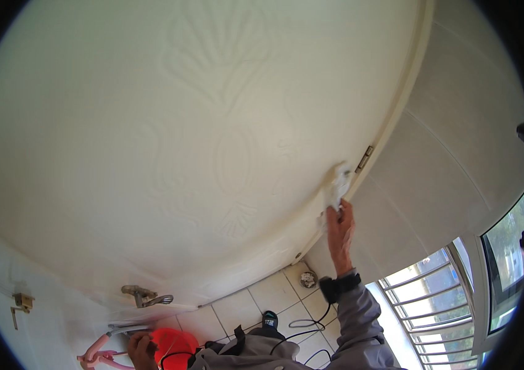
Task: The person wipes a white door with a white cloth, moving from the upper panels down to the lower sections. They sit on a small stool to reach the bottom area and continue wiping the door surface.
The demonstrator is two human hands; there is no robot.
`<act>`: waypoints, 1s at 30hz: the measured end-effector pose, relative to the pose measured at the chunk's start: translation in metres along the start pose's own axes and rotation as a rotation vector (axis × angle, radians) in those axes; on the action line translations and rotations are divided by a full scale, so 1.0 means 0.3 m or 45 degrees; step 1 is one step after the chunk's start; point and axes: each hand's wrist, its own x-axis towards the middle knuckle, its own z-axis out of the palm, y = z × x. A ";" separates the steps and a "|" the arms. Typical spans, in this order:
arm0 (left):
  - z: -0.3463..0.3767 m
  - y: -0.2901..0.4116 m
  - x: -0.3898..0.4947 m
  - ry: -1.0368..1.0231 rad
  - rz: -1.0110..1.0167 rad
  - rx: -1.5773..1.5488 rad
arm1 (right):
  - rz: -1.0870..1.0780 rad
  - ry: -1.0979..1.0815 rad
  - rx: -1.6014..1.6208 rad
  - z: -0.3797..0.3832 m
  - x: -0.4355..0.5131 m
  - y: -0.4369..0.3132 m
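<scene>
My right hand (341, 226) reaches up along the hinge side of a cream door (188, 175) with raised shell and oval patterns. It grips a white cloth (338, 185), blurred, against the door surface just beside a metal hinge (364, 159). Low in the view, my left hand (142, 349) has its fingers curled near a red bucket (175, 348); whether it holds anything cannot be told. A worn metal door handle (147, 296) juts out above the left hand.
Pink and grey tubing (97, 351) is at the lower left, below a brass-coloured latch (23, 301). A small round bowl (308, 279) stands on the tiled floor (236, 307) by the wall. Black cable (306, 323) hangs from my right wrist. A barred window (433, 300) is at right.
</scene>
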 end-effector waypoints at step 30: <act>-0.347 0.045 -0.070 0.165 -0.084 -0.087 | -0.791 -1.087 -0.031 0.823 -0.896 -0.437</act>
